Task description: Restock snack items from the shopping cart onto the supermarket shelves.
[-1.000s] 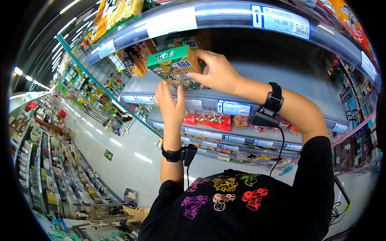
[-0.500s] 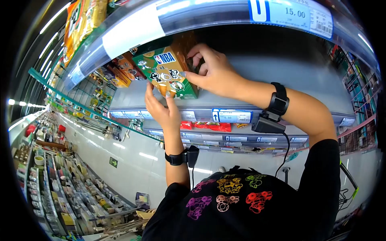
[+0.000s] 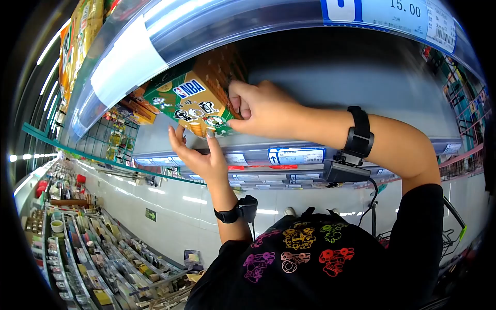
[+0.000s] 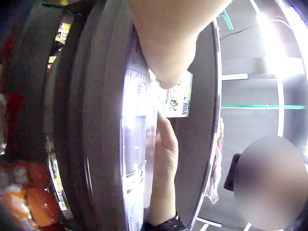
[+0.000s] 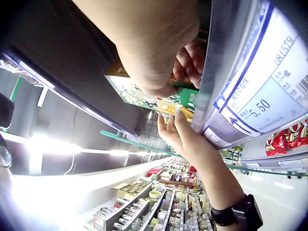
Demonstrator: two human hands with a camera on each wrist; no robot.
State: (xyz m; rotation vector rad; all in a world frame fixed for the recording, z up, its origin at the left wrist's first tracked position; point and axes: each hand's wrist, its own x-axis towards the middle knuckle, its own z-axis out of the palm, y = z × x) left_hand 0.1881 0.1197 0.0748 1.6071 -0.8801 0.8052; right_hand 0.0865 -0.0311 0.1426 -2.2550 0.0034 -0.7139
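Note:
A green and tan NBA snack box (image 3: pixel 192 106) stands slightly turned on the shelf (image 3: pixel 330 116), below the upper shelf edge. My right hand (image 3: pixel 271 109) is at its right side, fingers curled against the side panel and thumb at the front lower corner. Below the front face, my left hand (image 3: pixel 199 159) reaches up with spread, mostly straight fingers, the thumb and fingertips at the lower front edge. From the right wrist view, the left hand (image 5: pixel 185 139) has its thumb against the box's front (image 5: pixel 168 107). The right forearm partly hides the box (image 4: pixel 182 98) in the left wrist view.
More snack boxes (image 3: pixel 138 109) stand behind and left of this one. The upper shelf edge (image 3: pixel 217 36) carries a 15.00 price tag; a lower rail holds a 5.50 tag (image 3: pixel 295 156). A green mesh divider (image 3: pixel 103 160) runs along the left side.
The box was tilted in both hands in front of the shelf; it moved back and down onto the shelf. The right hand shifted along its side, and the left fingers stayed at its lower front.

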